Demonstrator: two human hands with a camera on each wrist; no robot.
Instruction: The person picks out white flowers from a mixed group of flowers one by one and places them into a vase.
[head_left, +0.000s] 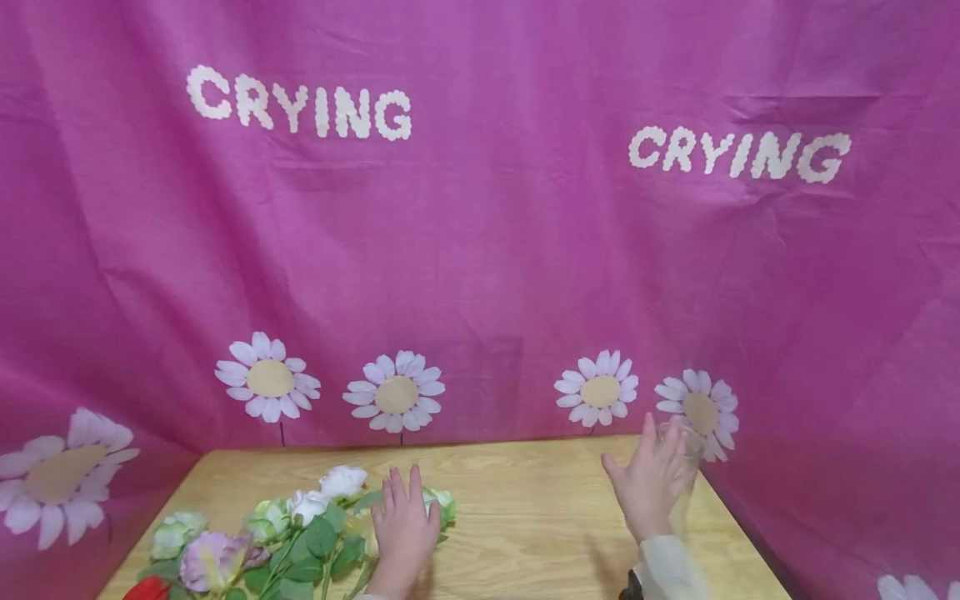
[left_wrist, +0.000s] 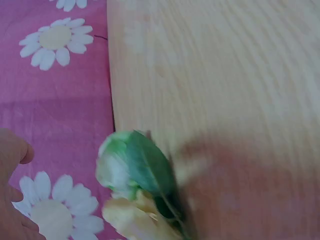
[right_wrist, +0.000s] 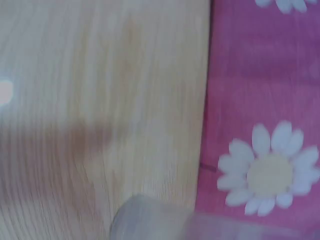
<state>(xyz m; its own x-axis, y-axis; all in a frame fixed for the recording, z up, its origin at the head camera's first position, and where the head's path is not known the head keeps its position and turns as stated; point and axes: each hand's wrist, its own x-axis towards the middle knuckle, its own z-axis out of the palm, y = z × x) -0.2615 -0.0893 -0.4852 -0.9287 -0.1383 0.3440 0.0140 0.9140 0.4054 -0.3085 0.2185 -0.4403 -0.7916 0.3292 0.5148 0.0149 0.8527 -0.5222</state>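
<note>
My left hand (head_left: 405, 525) hovers over the right end of a bunch of artificial flowers (head_left: 300, 554), its fingers straight and spread. Beneath it in the left wrist view lie a green-white bloom (left_wrist: 115, 162), a yellowish bloom (left_wrist: 137, 217) and a green leaf (left_wrist: 150, 165). Over the table's back right part, my right hand (head_left: 651, 487) is raised with straight fingers and the thumb apart. Right beside those fingers stands a clear, see-through vessel (head_left: 686, 446), hard to make out against the cloth. Its smooth rounded edge (right_wrist: 145, 217) enters the bottom of the right wrist view.
The flowers, in white, green, lilac and red (head_left: 146, 588), cover the left of the wooden table (head_left: 525, 508). Behind and around the table hangs a magenta cloth (head_left: 480, 250) with daisy prints and white lettering (head_left: 300, 104). The vessel is near the table's right edge.
</note>
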